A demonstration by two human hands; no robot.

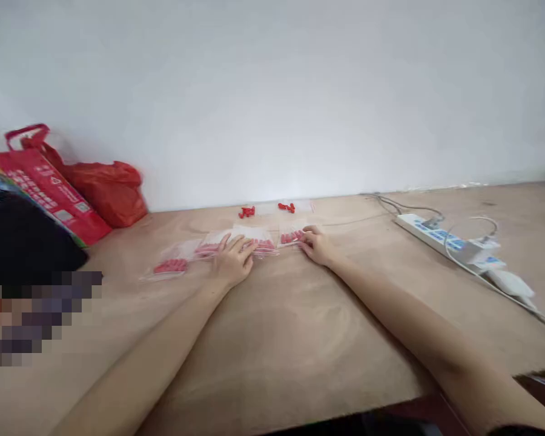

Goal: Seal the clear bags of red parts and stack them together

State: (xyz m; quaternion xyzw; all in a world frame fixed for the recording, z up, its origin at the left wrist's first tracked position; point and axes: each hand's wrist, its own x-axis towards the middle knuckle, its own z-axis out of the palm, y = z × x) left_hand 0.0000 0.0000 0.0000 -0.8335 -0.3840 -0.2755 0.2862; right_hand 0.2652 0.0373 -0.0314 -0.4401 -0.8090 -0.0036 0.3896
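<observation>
Small clear zip bags of red pieces lie in a row on the wooden table. My left hand [233, 261] rests, fingers spread, over the overlapping bags [264, 244] near the middle. At the right end of the row, my right hand [317, 247] has its bent fingers closed on the edge of a zip bag [290, 236]. Another bag [170, 265] lies at the row's left end. Behind the row sit two small heaps of loose red pieces, a left heap [247, 212] and a right heap [286, 208]. The exact kind of piece is too small to tell.
A flat clear bag [305, 206] lies beside the right heap. A white power strip [449, 241] with plugs and cables lies on the right of the table [290, 339]. Red bags [104, 188] and a black bag [27, 236] stand at left. A white wall rises behind.
</observation>
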